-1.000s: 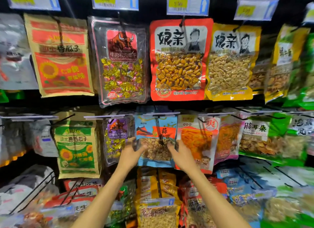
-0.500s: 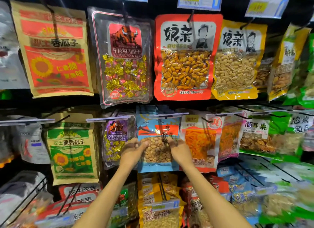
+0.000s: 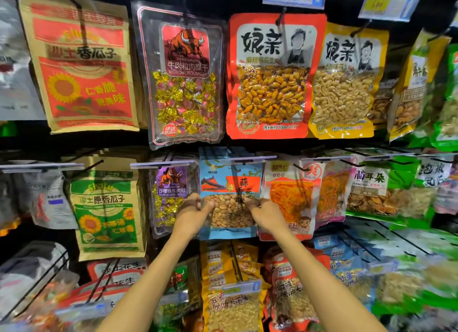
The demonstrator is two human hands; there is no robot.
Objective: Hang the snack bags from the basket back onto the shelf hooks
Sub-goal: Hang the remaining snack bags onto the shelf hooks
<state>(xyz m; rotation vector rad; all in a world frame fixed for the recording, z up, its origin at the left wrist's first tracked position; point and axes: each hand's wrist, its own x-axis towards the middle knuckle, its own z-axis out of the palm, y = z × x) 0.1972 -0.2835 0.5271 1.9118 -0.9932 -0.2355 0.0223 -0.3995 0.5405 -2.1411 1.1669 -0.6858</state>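
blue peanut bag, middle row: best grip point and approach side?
Pinch the blue peanut bag by its two side edges at window height, coming from the front, as the left hand and right hand do now. It hangs flat and upright, face out, so the edges are thin enough to pinch; the purple bag and orange bag crowd both sides, so a sideways approach looks blocked.

Bright, even light; edges blurred (fisheye-warped).

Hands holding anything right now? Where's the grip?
Yes. Both hands hold the blue peanut bag. The left hand has its grip on the bag's left edge and the right hand on its right edge, about mid-height beside the clear window.
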